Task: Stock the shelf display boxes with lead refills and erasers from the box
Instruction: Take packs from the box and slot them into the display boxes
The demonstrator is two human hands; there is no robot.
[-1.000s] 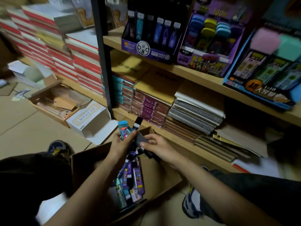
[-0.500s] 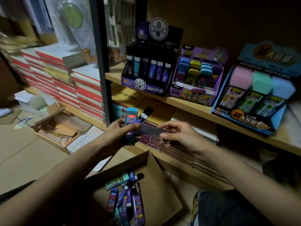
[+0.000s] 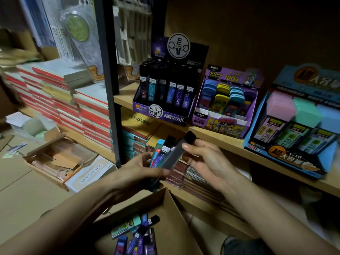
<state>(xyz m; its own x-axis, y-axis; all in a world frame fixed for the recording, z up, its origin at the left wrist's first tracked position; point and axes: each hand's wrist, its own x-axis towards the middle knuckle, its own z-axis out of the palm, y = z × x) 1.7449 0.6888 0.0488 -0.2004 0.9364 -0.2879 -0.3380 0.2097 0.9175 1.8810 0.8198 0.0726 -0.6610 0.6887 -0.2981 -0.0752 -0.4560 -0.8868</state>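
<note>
The left hand (image 3: 139, 168) grips a fanned bunch of lead refills (image 3: 159, 153) (blue, purple and black cases), its fingers curled round their lower ends. The right hand (image 3: 204, 161) pinches one dark refill case (image 3: 177, 150) between thumb and fingers, tilted and touching the bunch. Both hands hover above the open cardboard box (image 3: 171, 223), where loose refills (image 3: 137, 234) lie, just below the shelf (image 3: 235, 144) carrying the purple display box (image 3: 161, 115) and the eraser display box (image 3: 220, 124) beside it.
</note>
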